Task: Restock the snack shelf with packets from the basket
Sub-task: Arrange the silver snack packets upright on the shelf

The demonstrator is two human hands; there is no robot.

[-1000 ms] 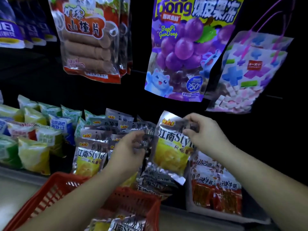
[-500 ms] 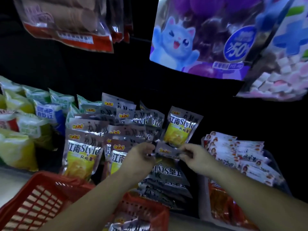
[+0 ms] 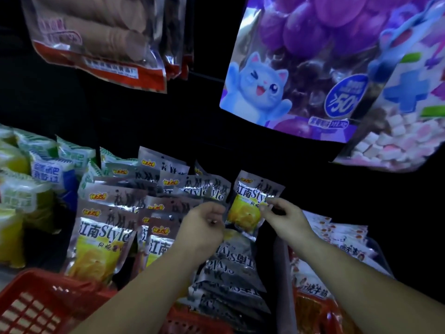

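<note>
Apparently right hand (image 3: 286, 220) on packet (image 3: 242, 212), fingertip-pinch.

You are standing in a shop, at a snack display. Large sealed bags hang in overlapping rows: clear bags of brown rolls with red trim (image 3: 96, 44) at 11 o'clock, a purple grape bag with a blue cartoon cat (image 3: 301, 75) at 1 o'clock, and a bag of pink and white cubes (image 3: 390, 141) at 3 o'clock. Below them, many copies of each product stand packed together by kind: green-and-white packets (image 3: 48, 165) at 9 o'clock, silver-and-yellow packets (image 3: 101, 239) in the middle, and red-and-white packets (image 3: 342, 239) at 4 o'clock. A red plastic basket (image 3: 31, 307) with a lattice wall sits at 7 o'clock.
</note>
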